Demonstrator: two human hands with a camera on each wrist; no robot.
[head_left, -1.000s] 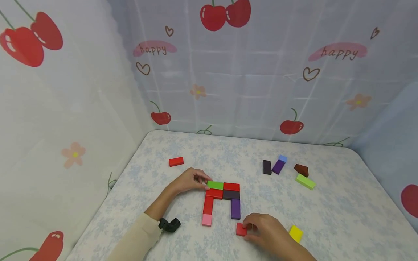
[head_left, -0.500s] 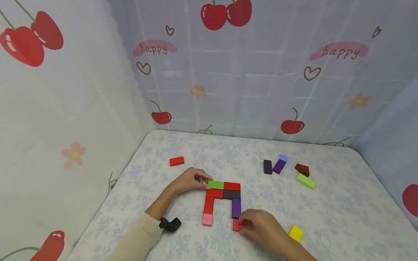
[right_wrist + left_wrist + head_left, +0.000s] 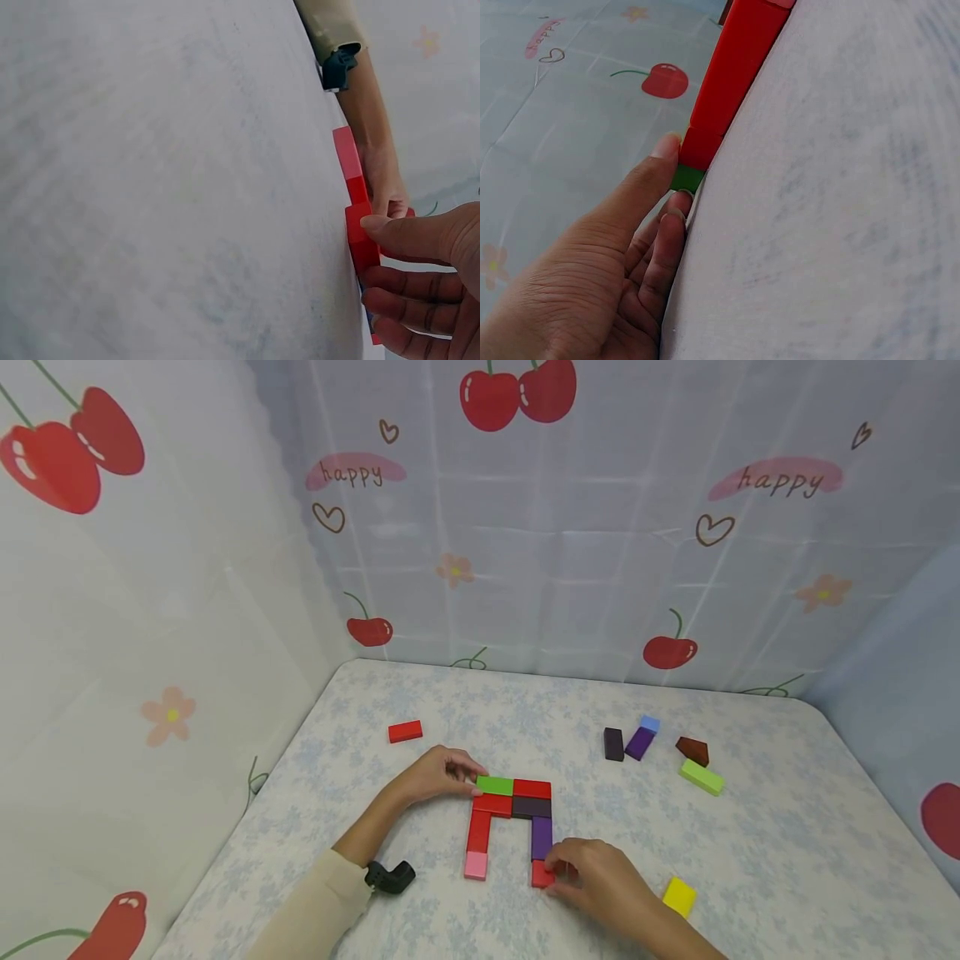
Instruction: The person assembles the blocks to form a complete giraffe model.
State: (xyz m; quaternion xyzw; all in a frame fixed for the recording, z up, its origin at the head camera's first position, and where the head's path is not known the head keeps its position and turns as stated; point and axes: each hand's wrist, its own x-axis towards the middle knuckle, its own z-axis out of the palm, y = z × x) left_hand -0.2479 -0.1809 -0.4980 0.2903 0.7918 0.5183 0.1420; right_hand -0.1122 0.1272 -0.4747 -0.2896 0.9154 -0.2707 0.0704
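On the table lies an arch-like flat layout of toy blocks. Its top row pairs a green block [image 3: 495, 786] with a red one; red and dark blocks lie below. The left leg is red, ending in a pink block [image 3: 476, 865]. A purple block [image 3: 542, 837] forms the right leg. My right hand [image 3: 600, 877] pinches a small red block [image 3: 541, 874] right at the purple block's near end; thumb on its side in the right wrist view [image 3: 364, 240]. My left hand [image 3: 435, 773] holds the green block's left end between thumb and fingers.
A loose red block [image 3: 405, 732] lies back left. At back right are a dark block [image 3: 613, 744], a purple block [image 3: 640, 743], a light blue one [image 3: 649, 725], a brown piece [image 3: 692, 750] and a lime block [image 3: 702, 777]. A yellow block [image 3: 679, 897] lies beside my right forearm.
My right hand has slid the small red block left and away from me, up against the near end of the purple block. My left hand has stayed at the green block.
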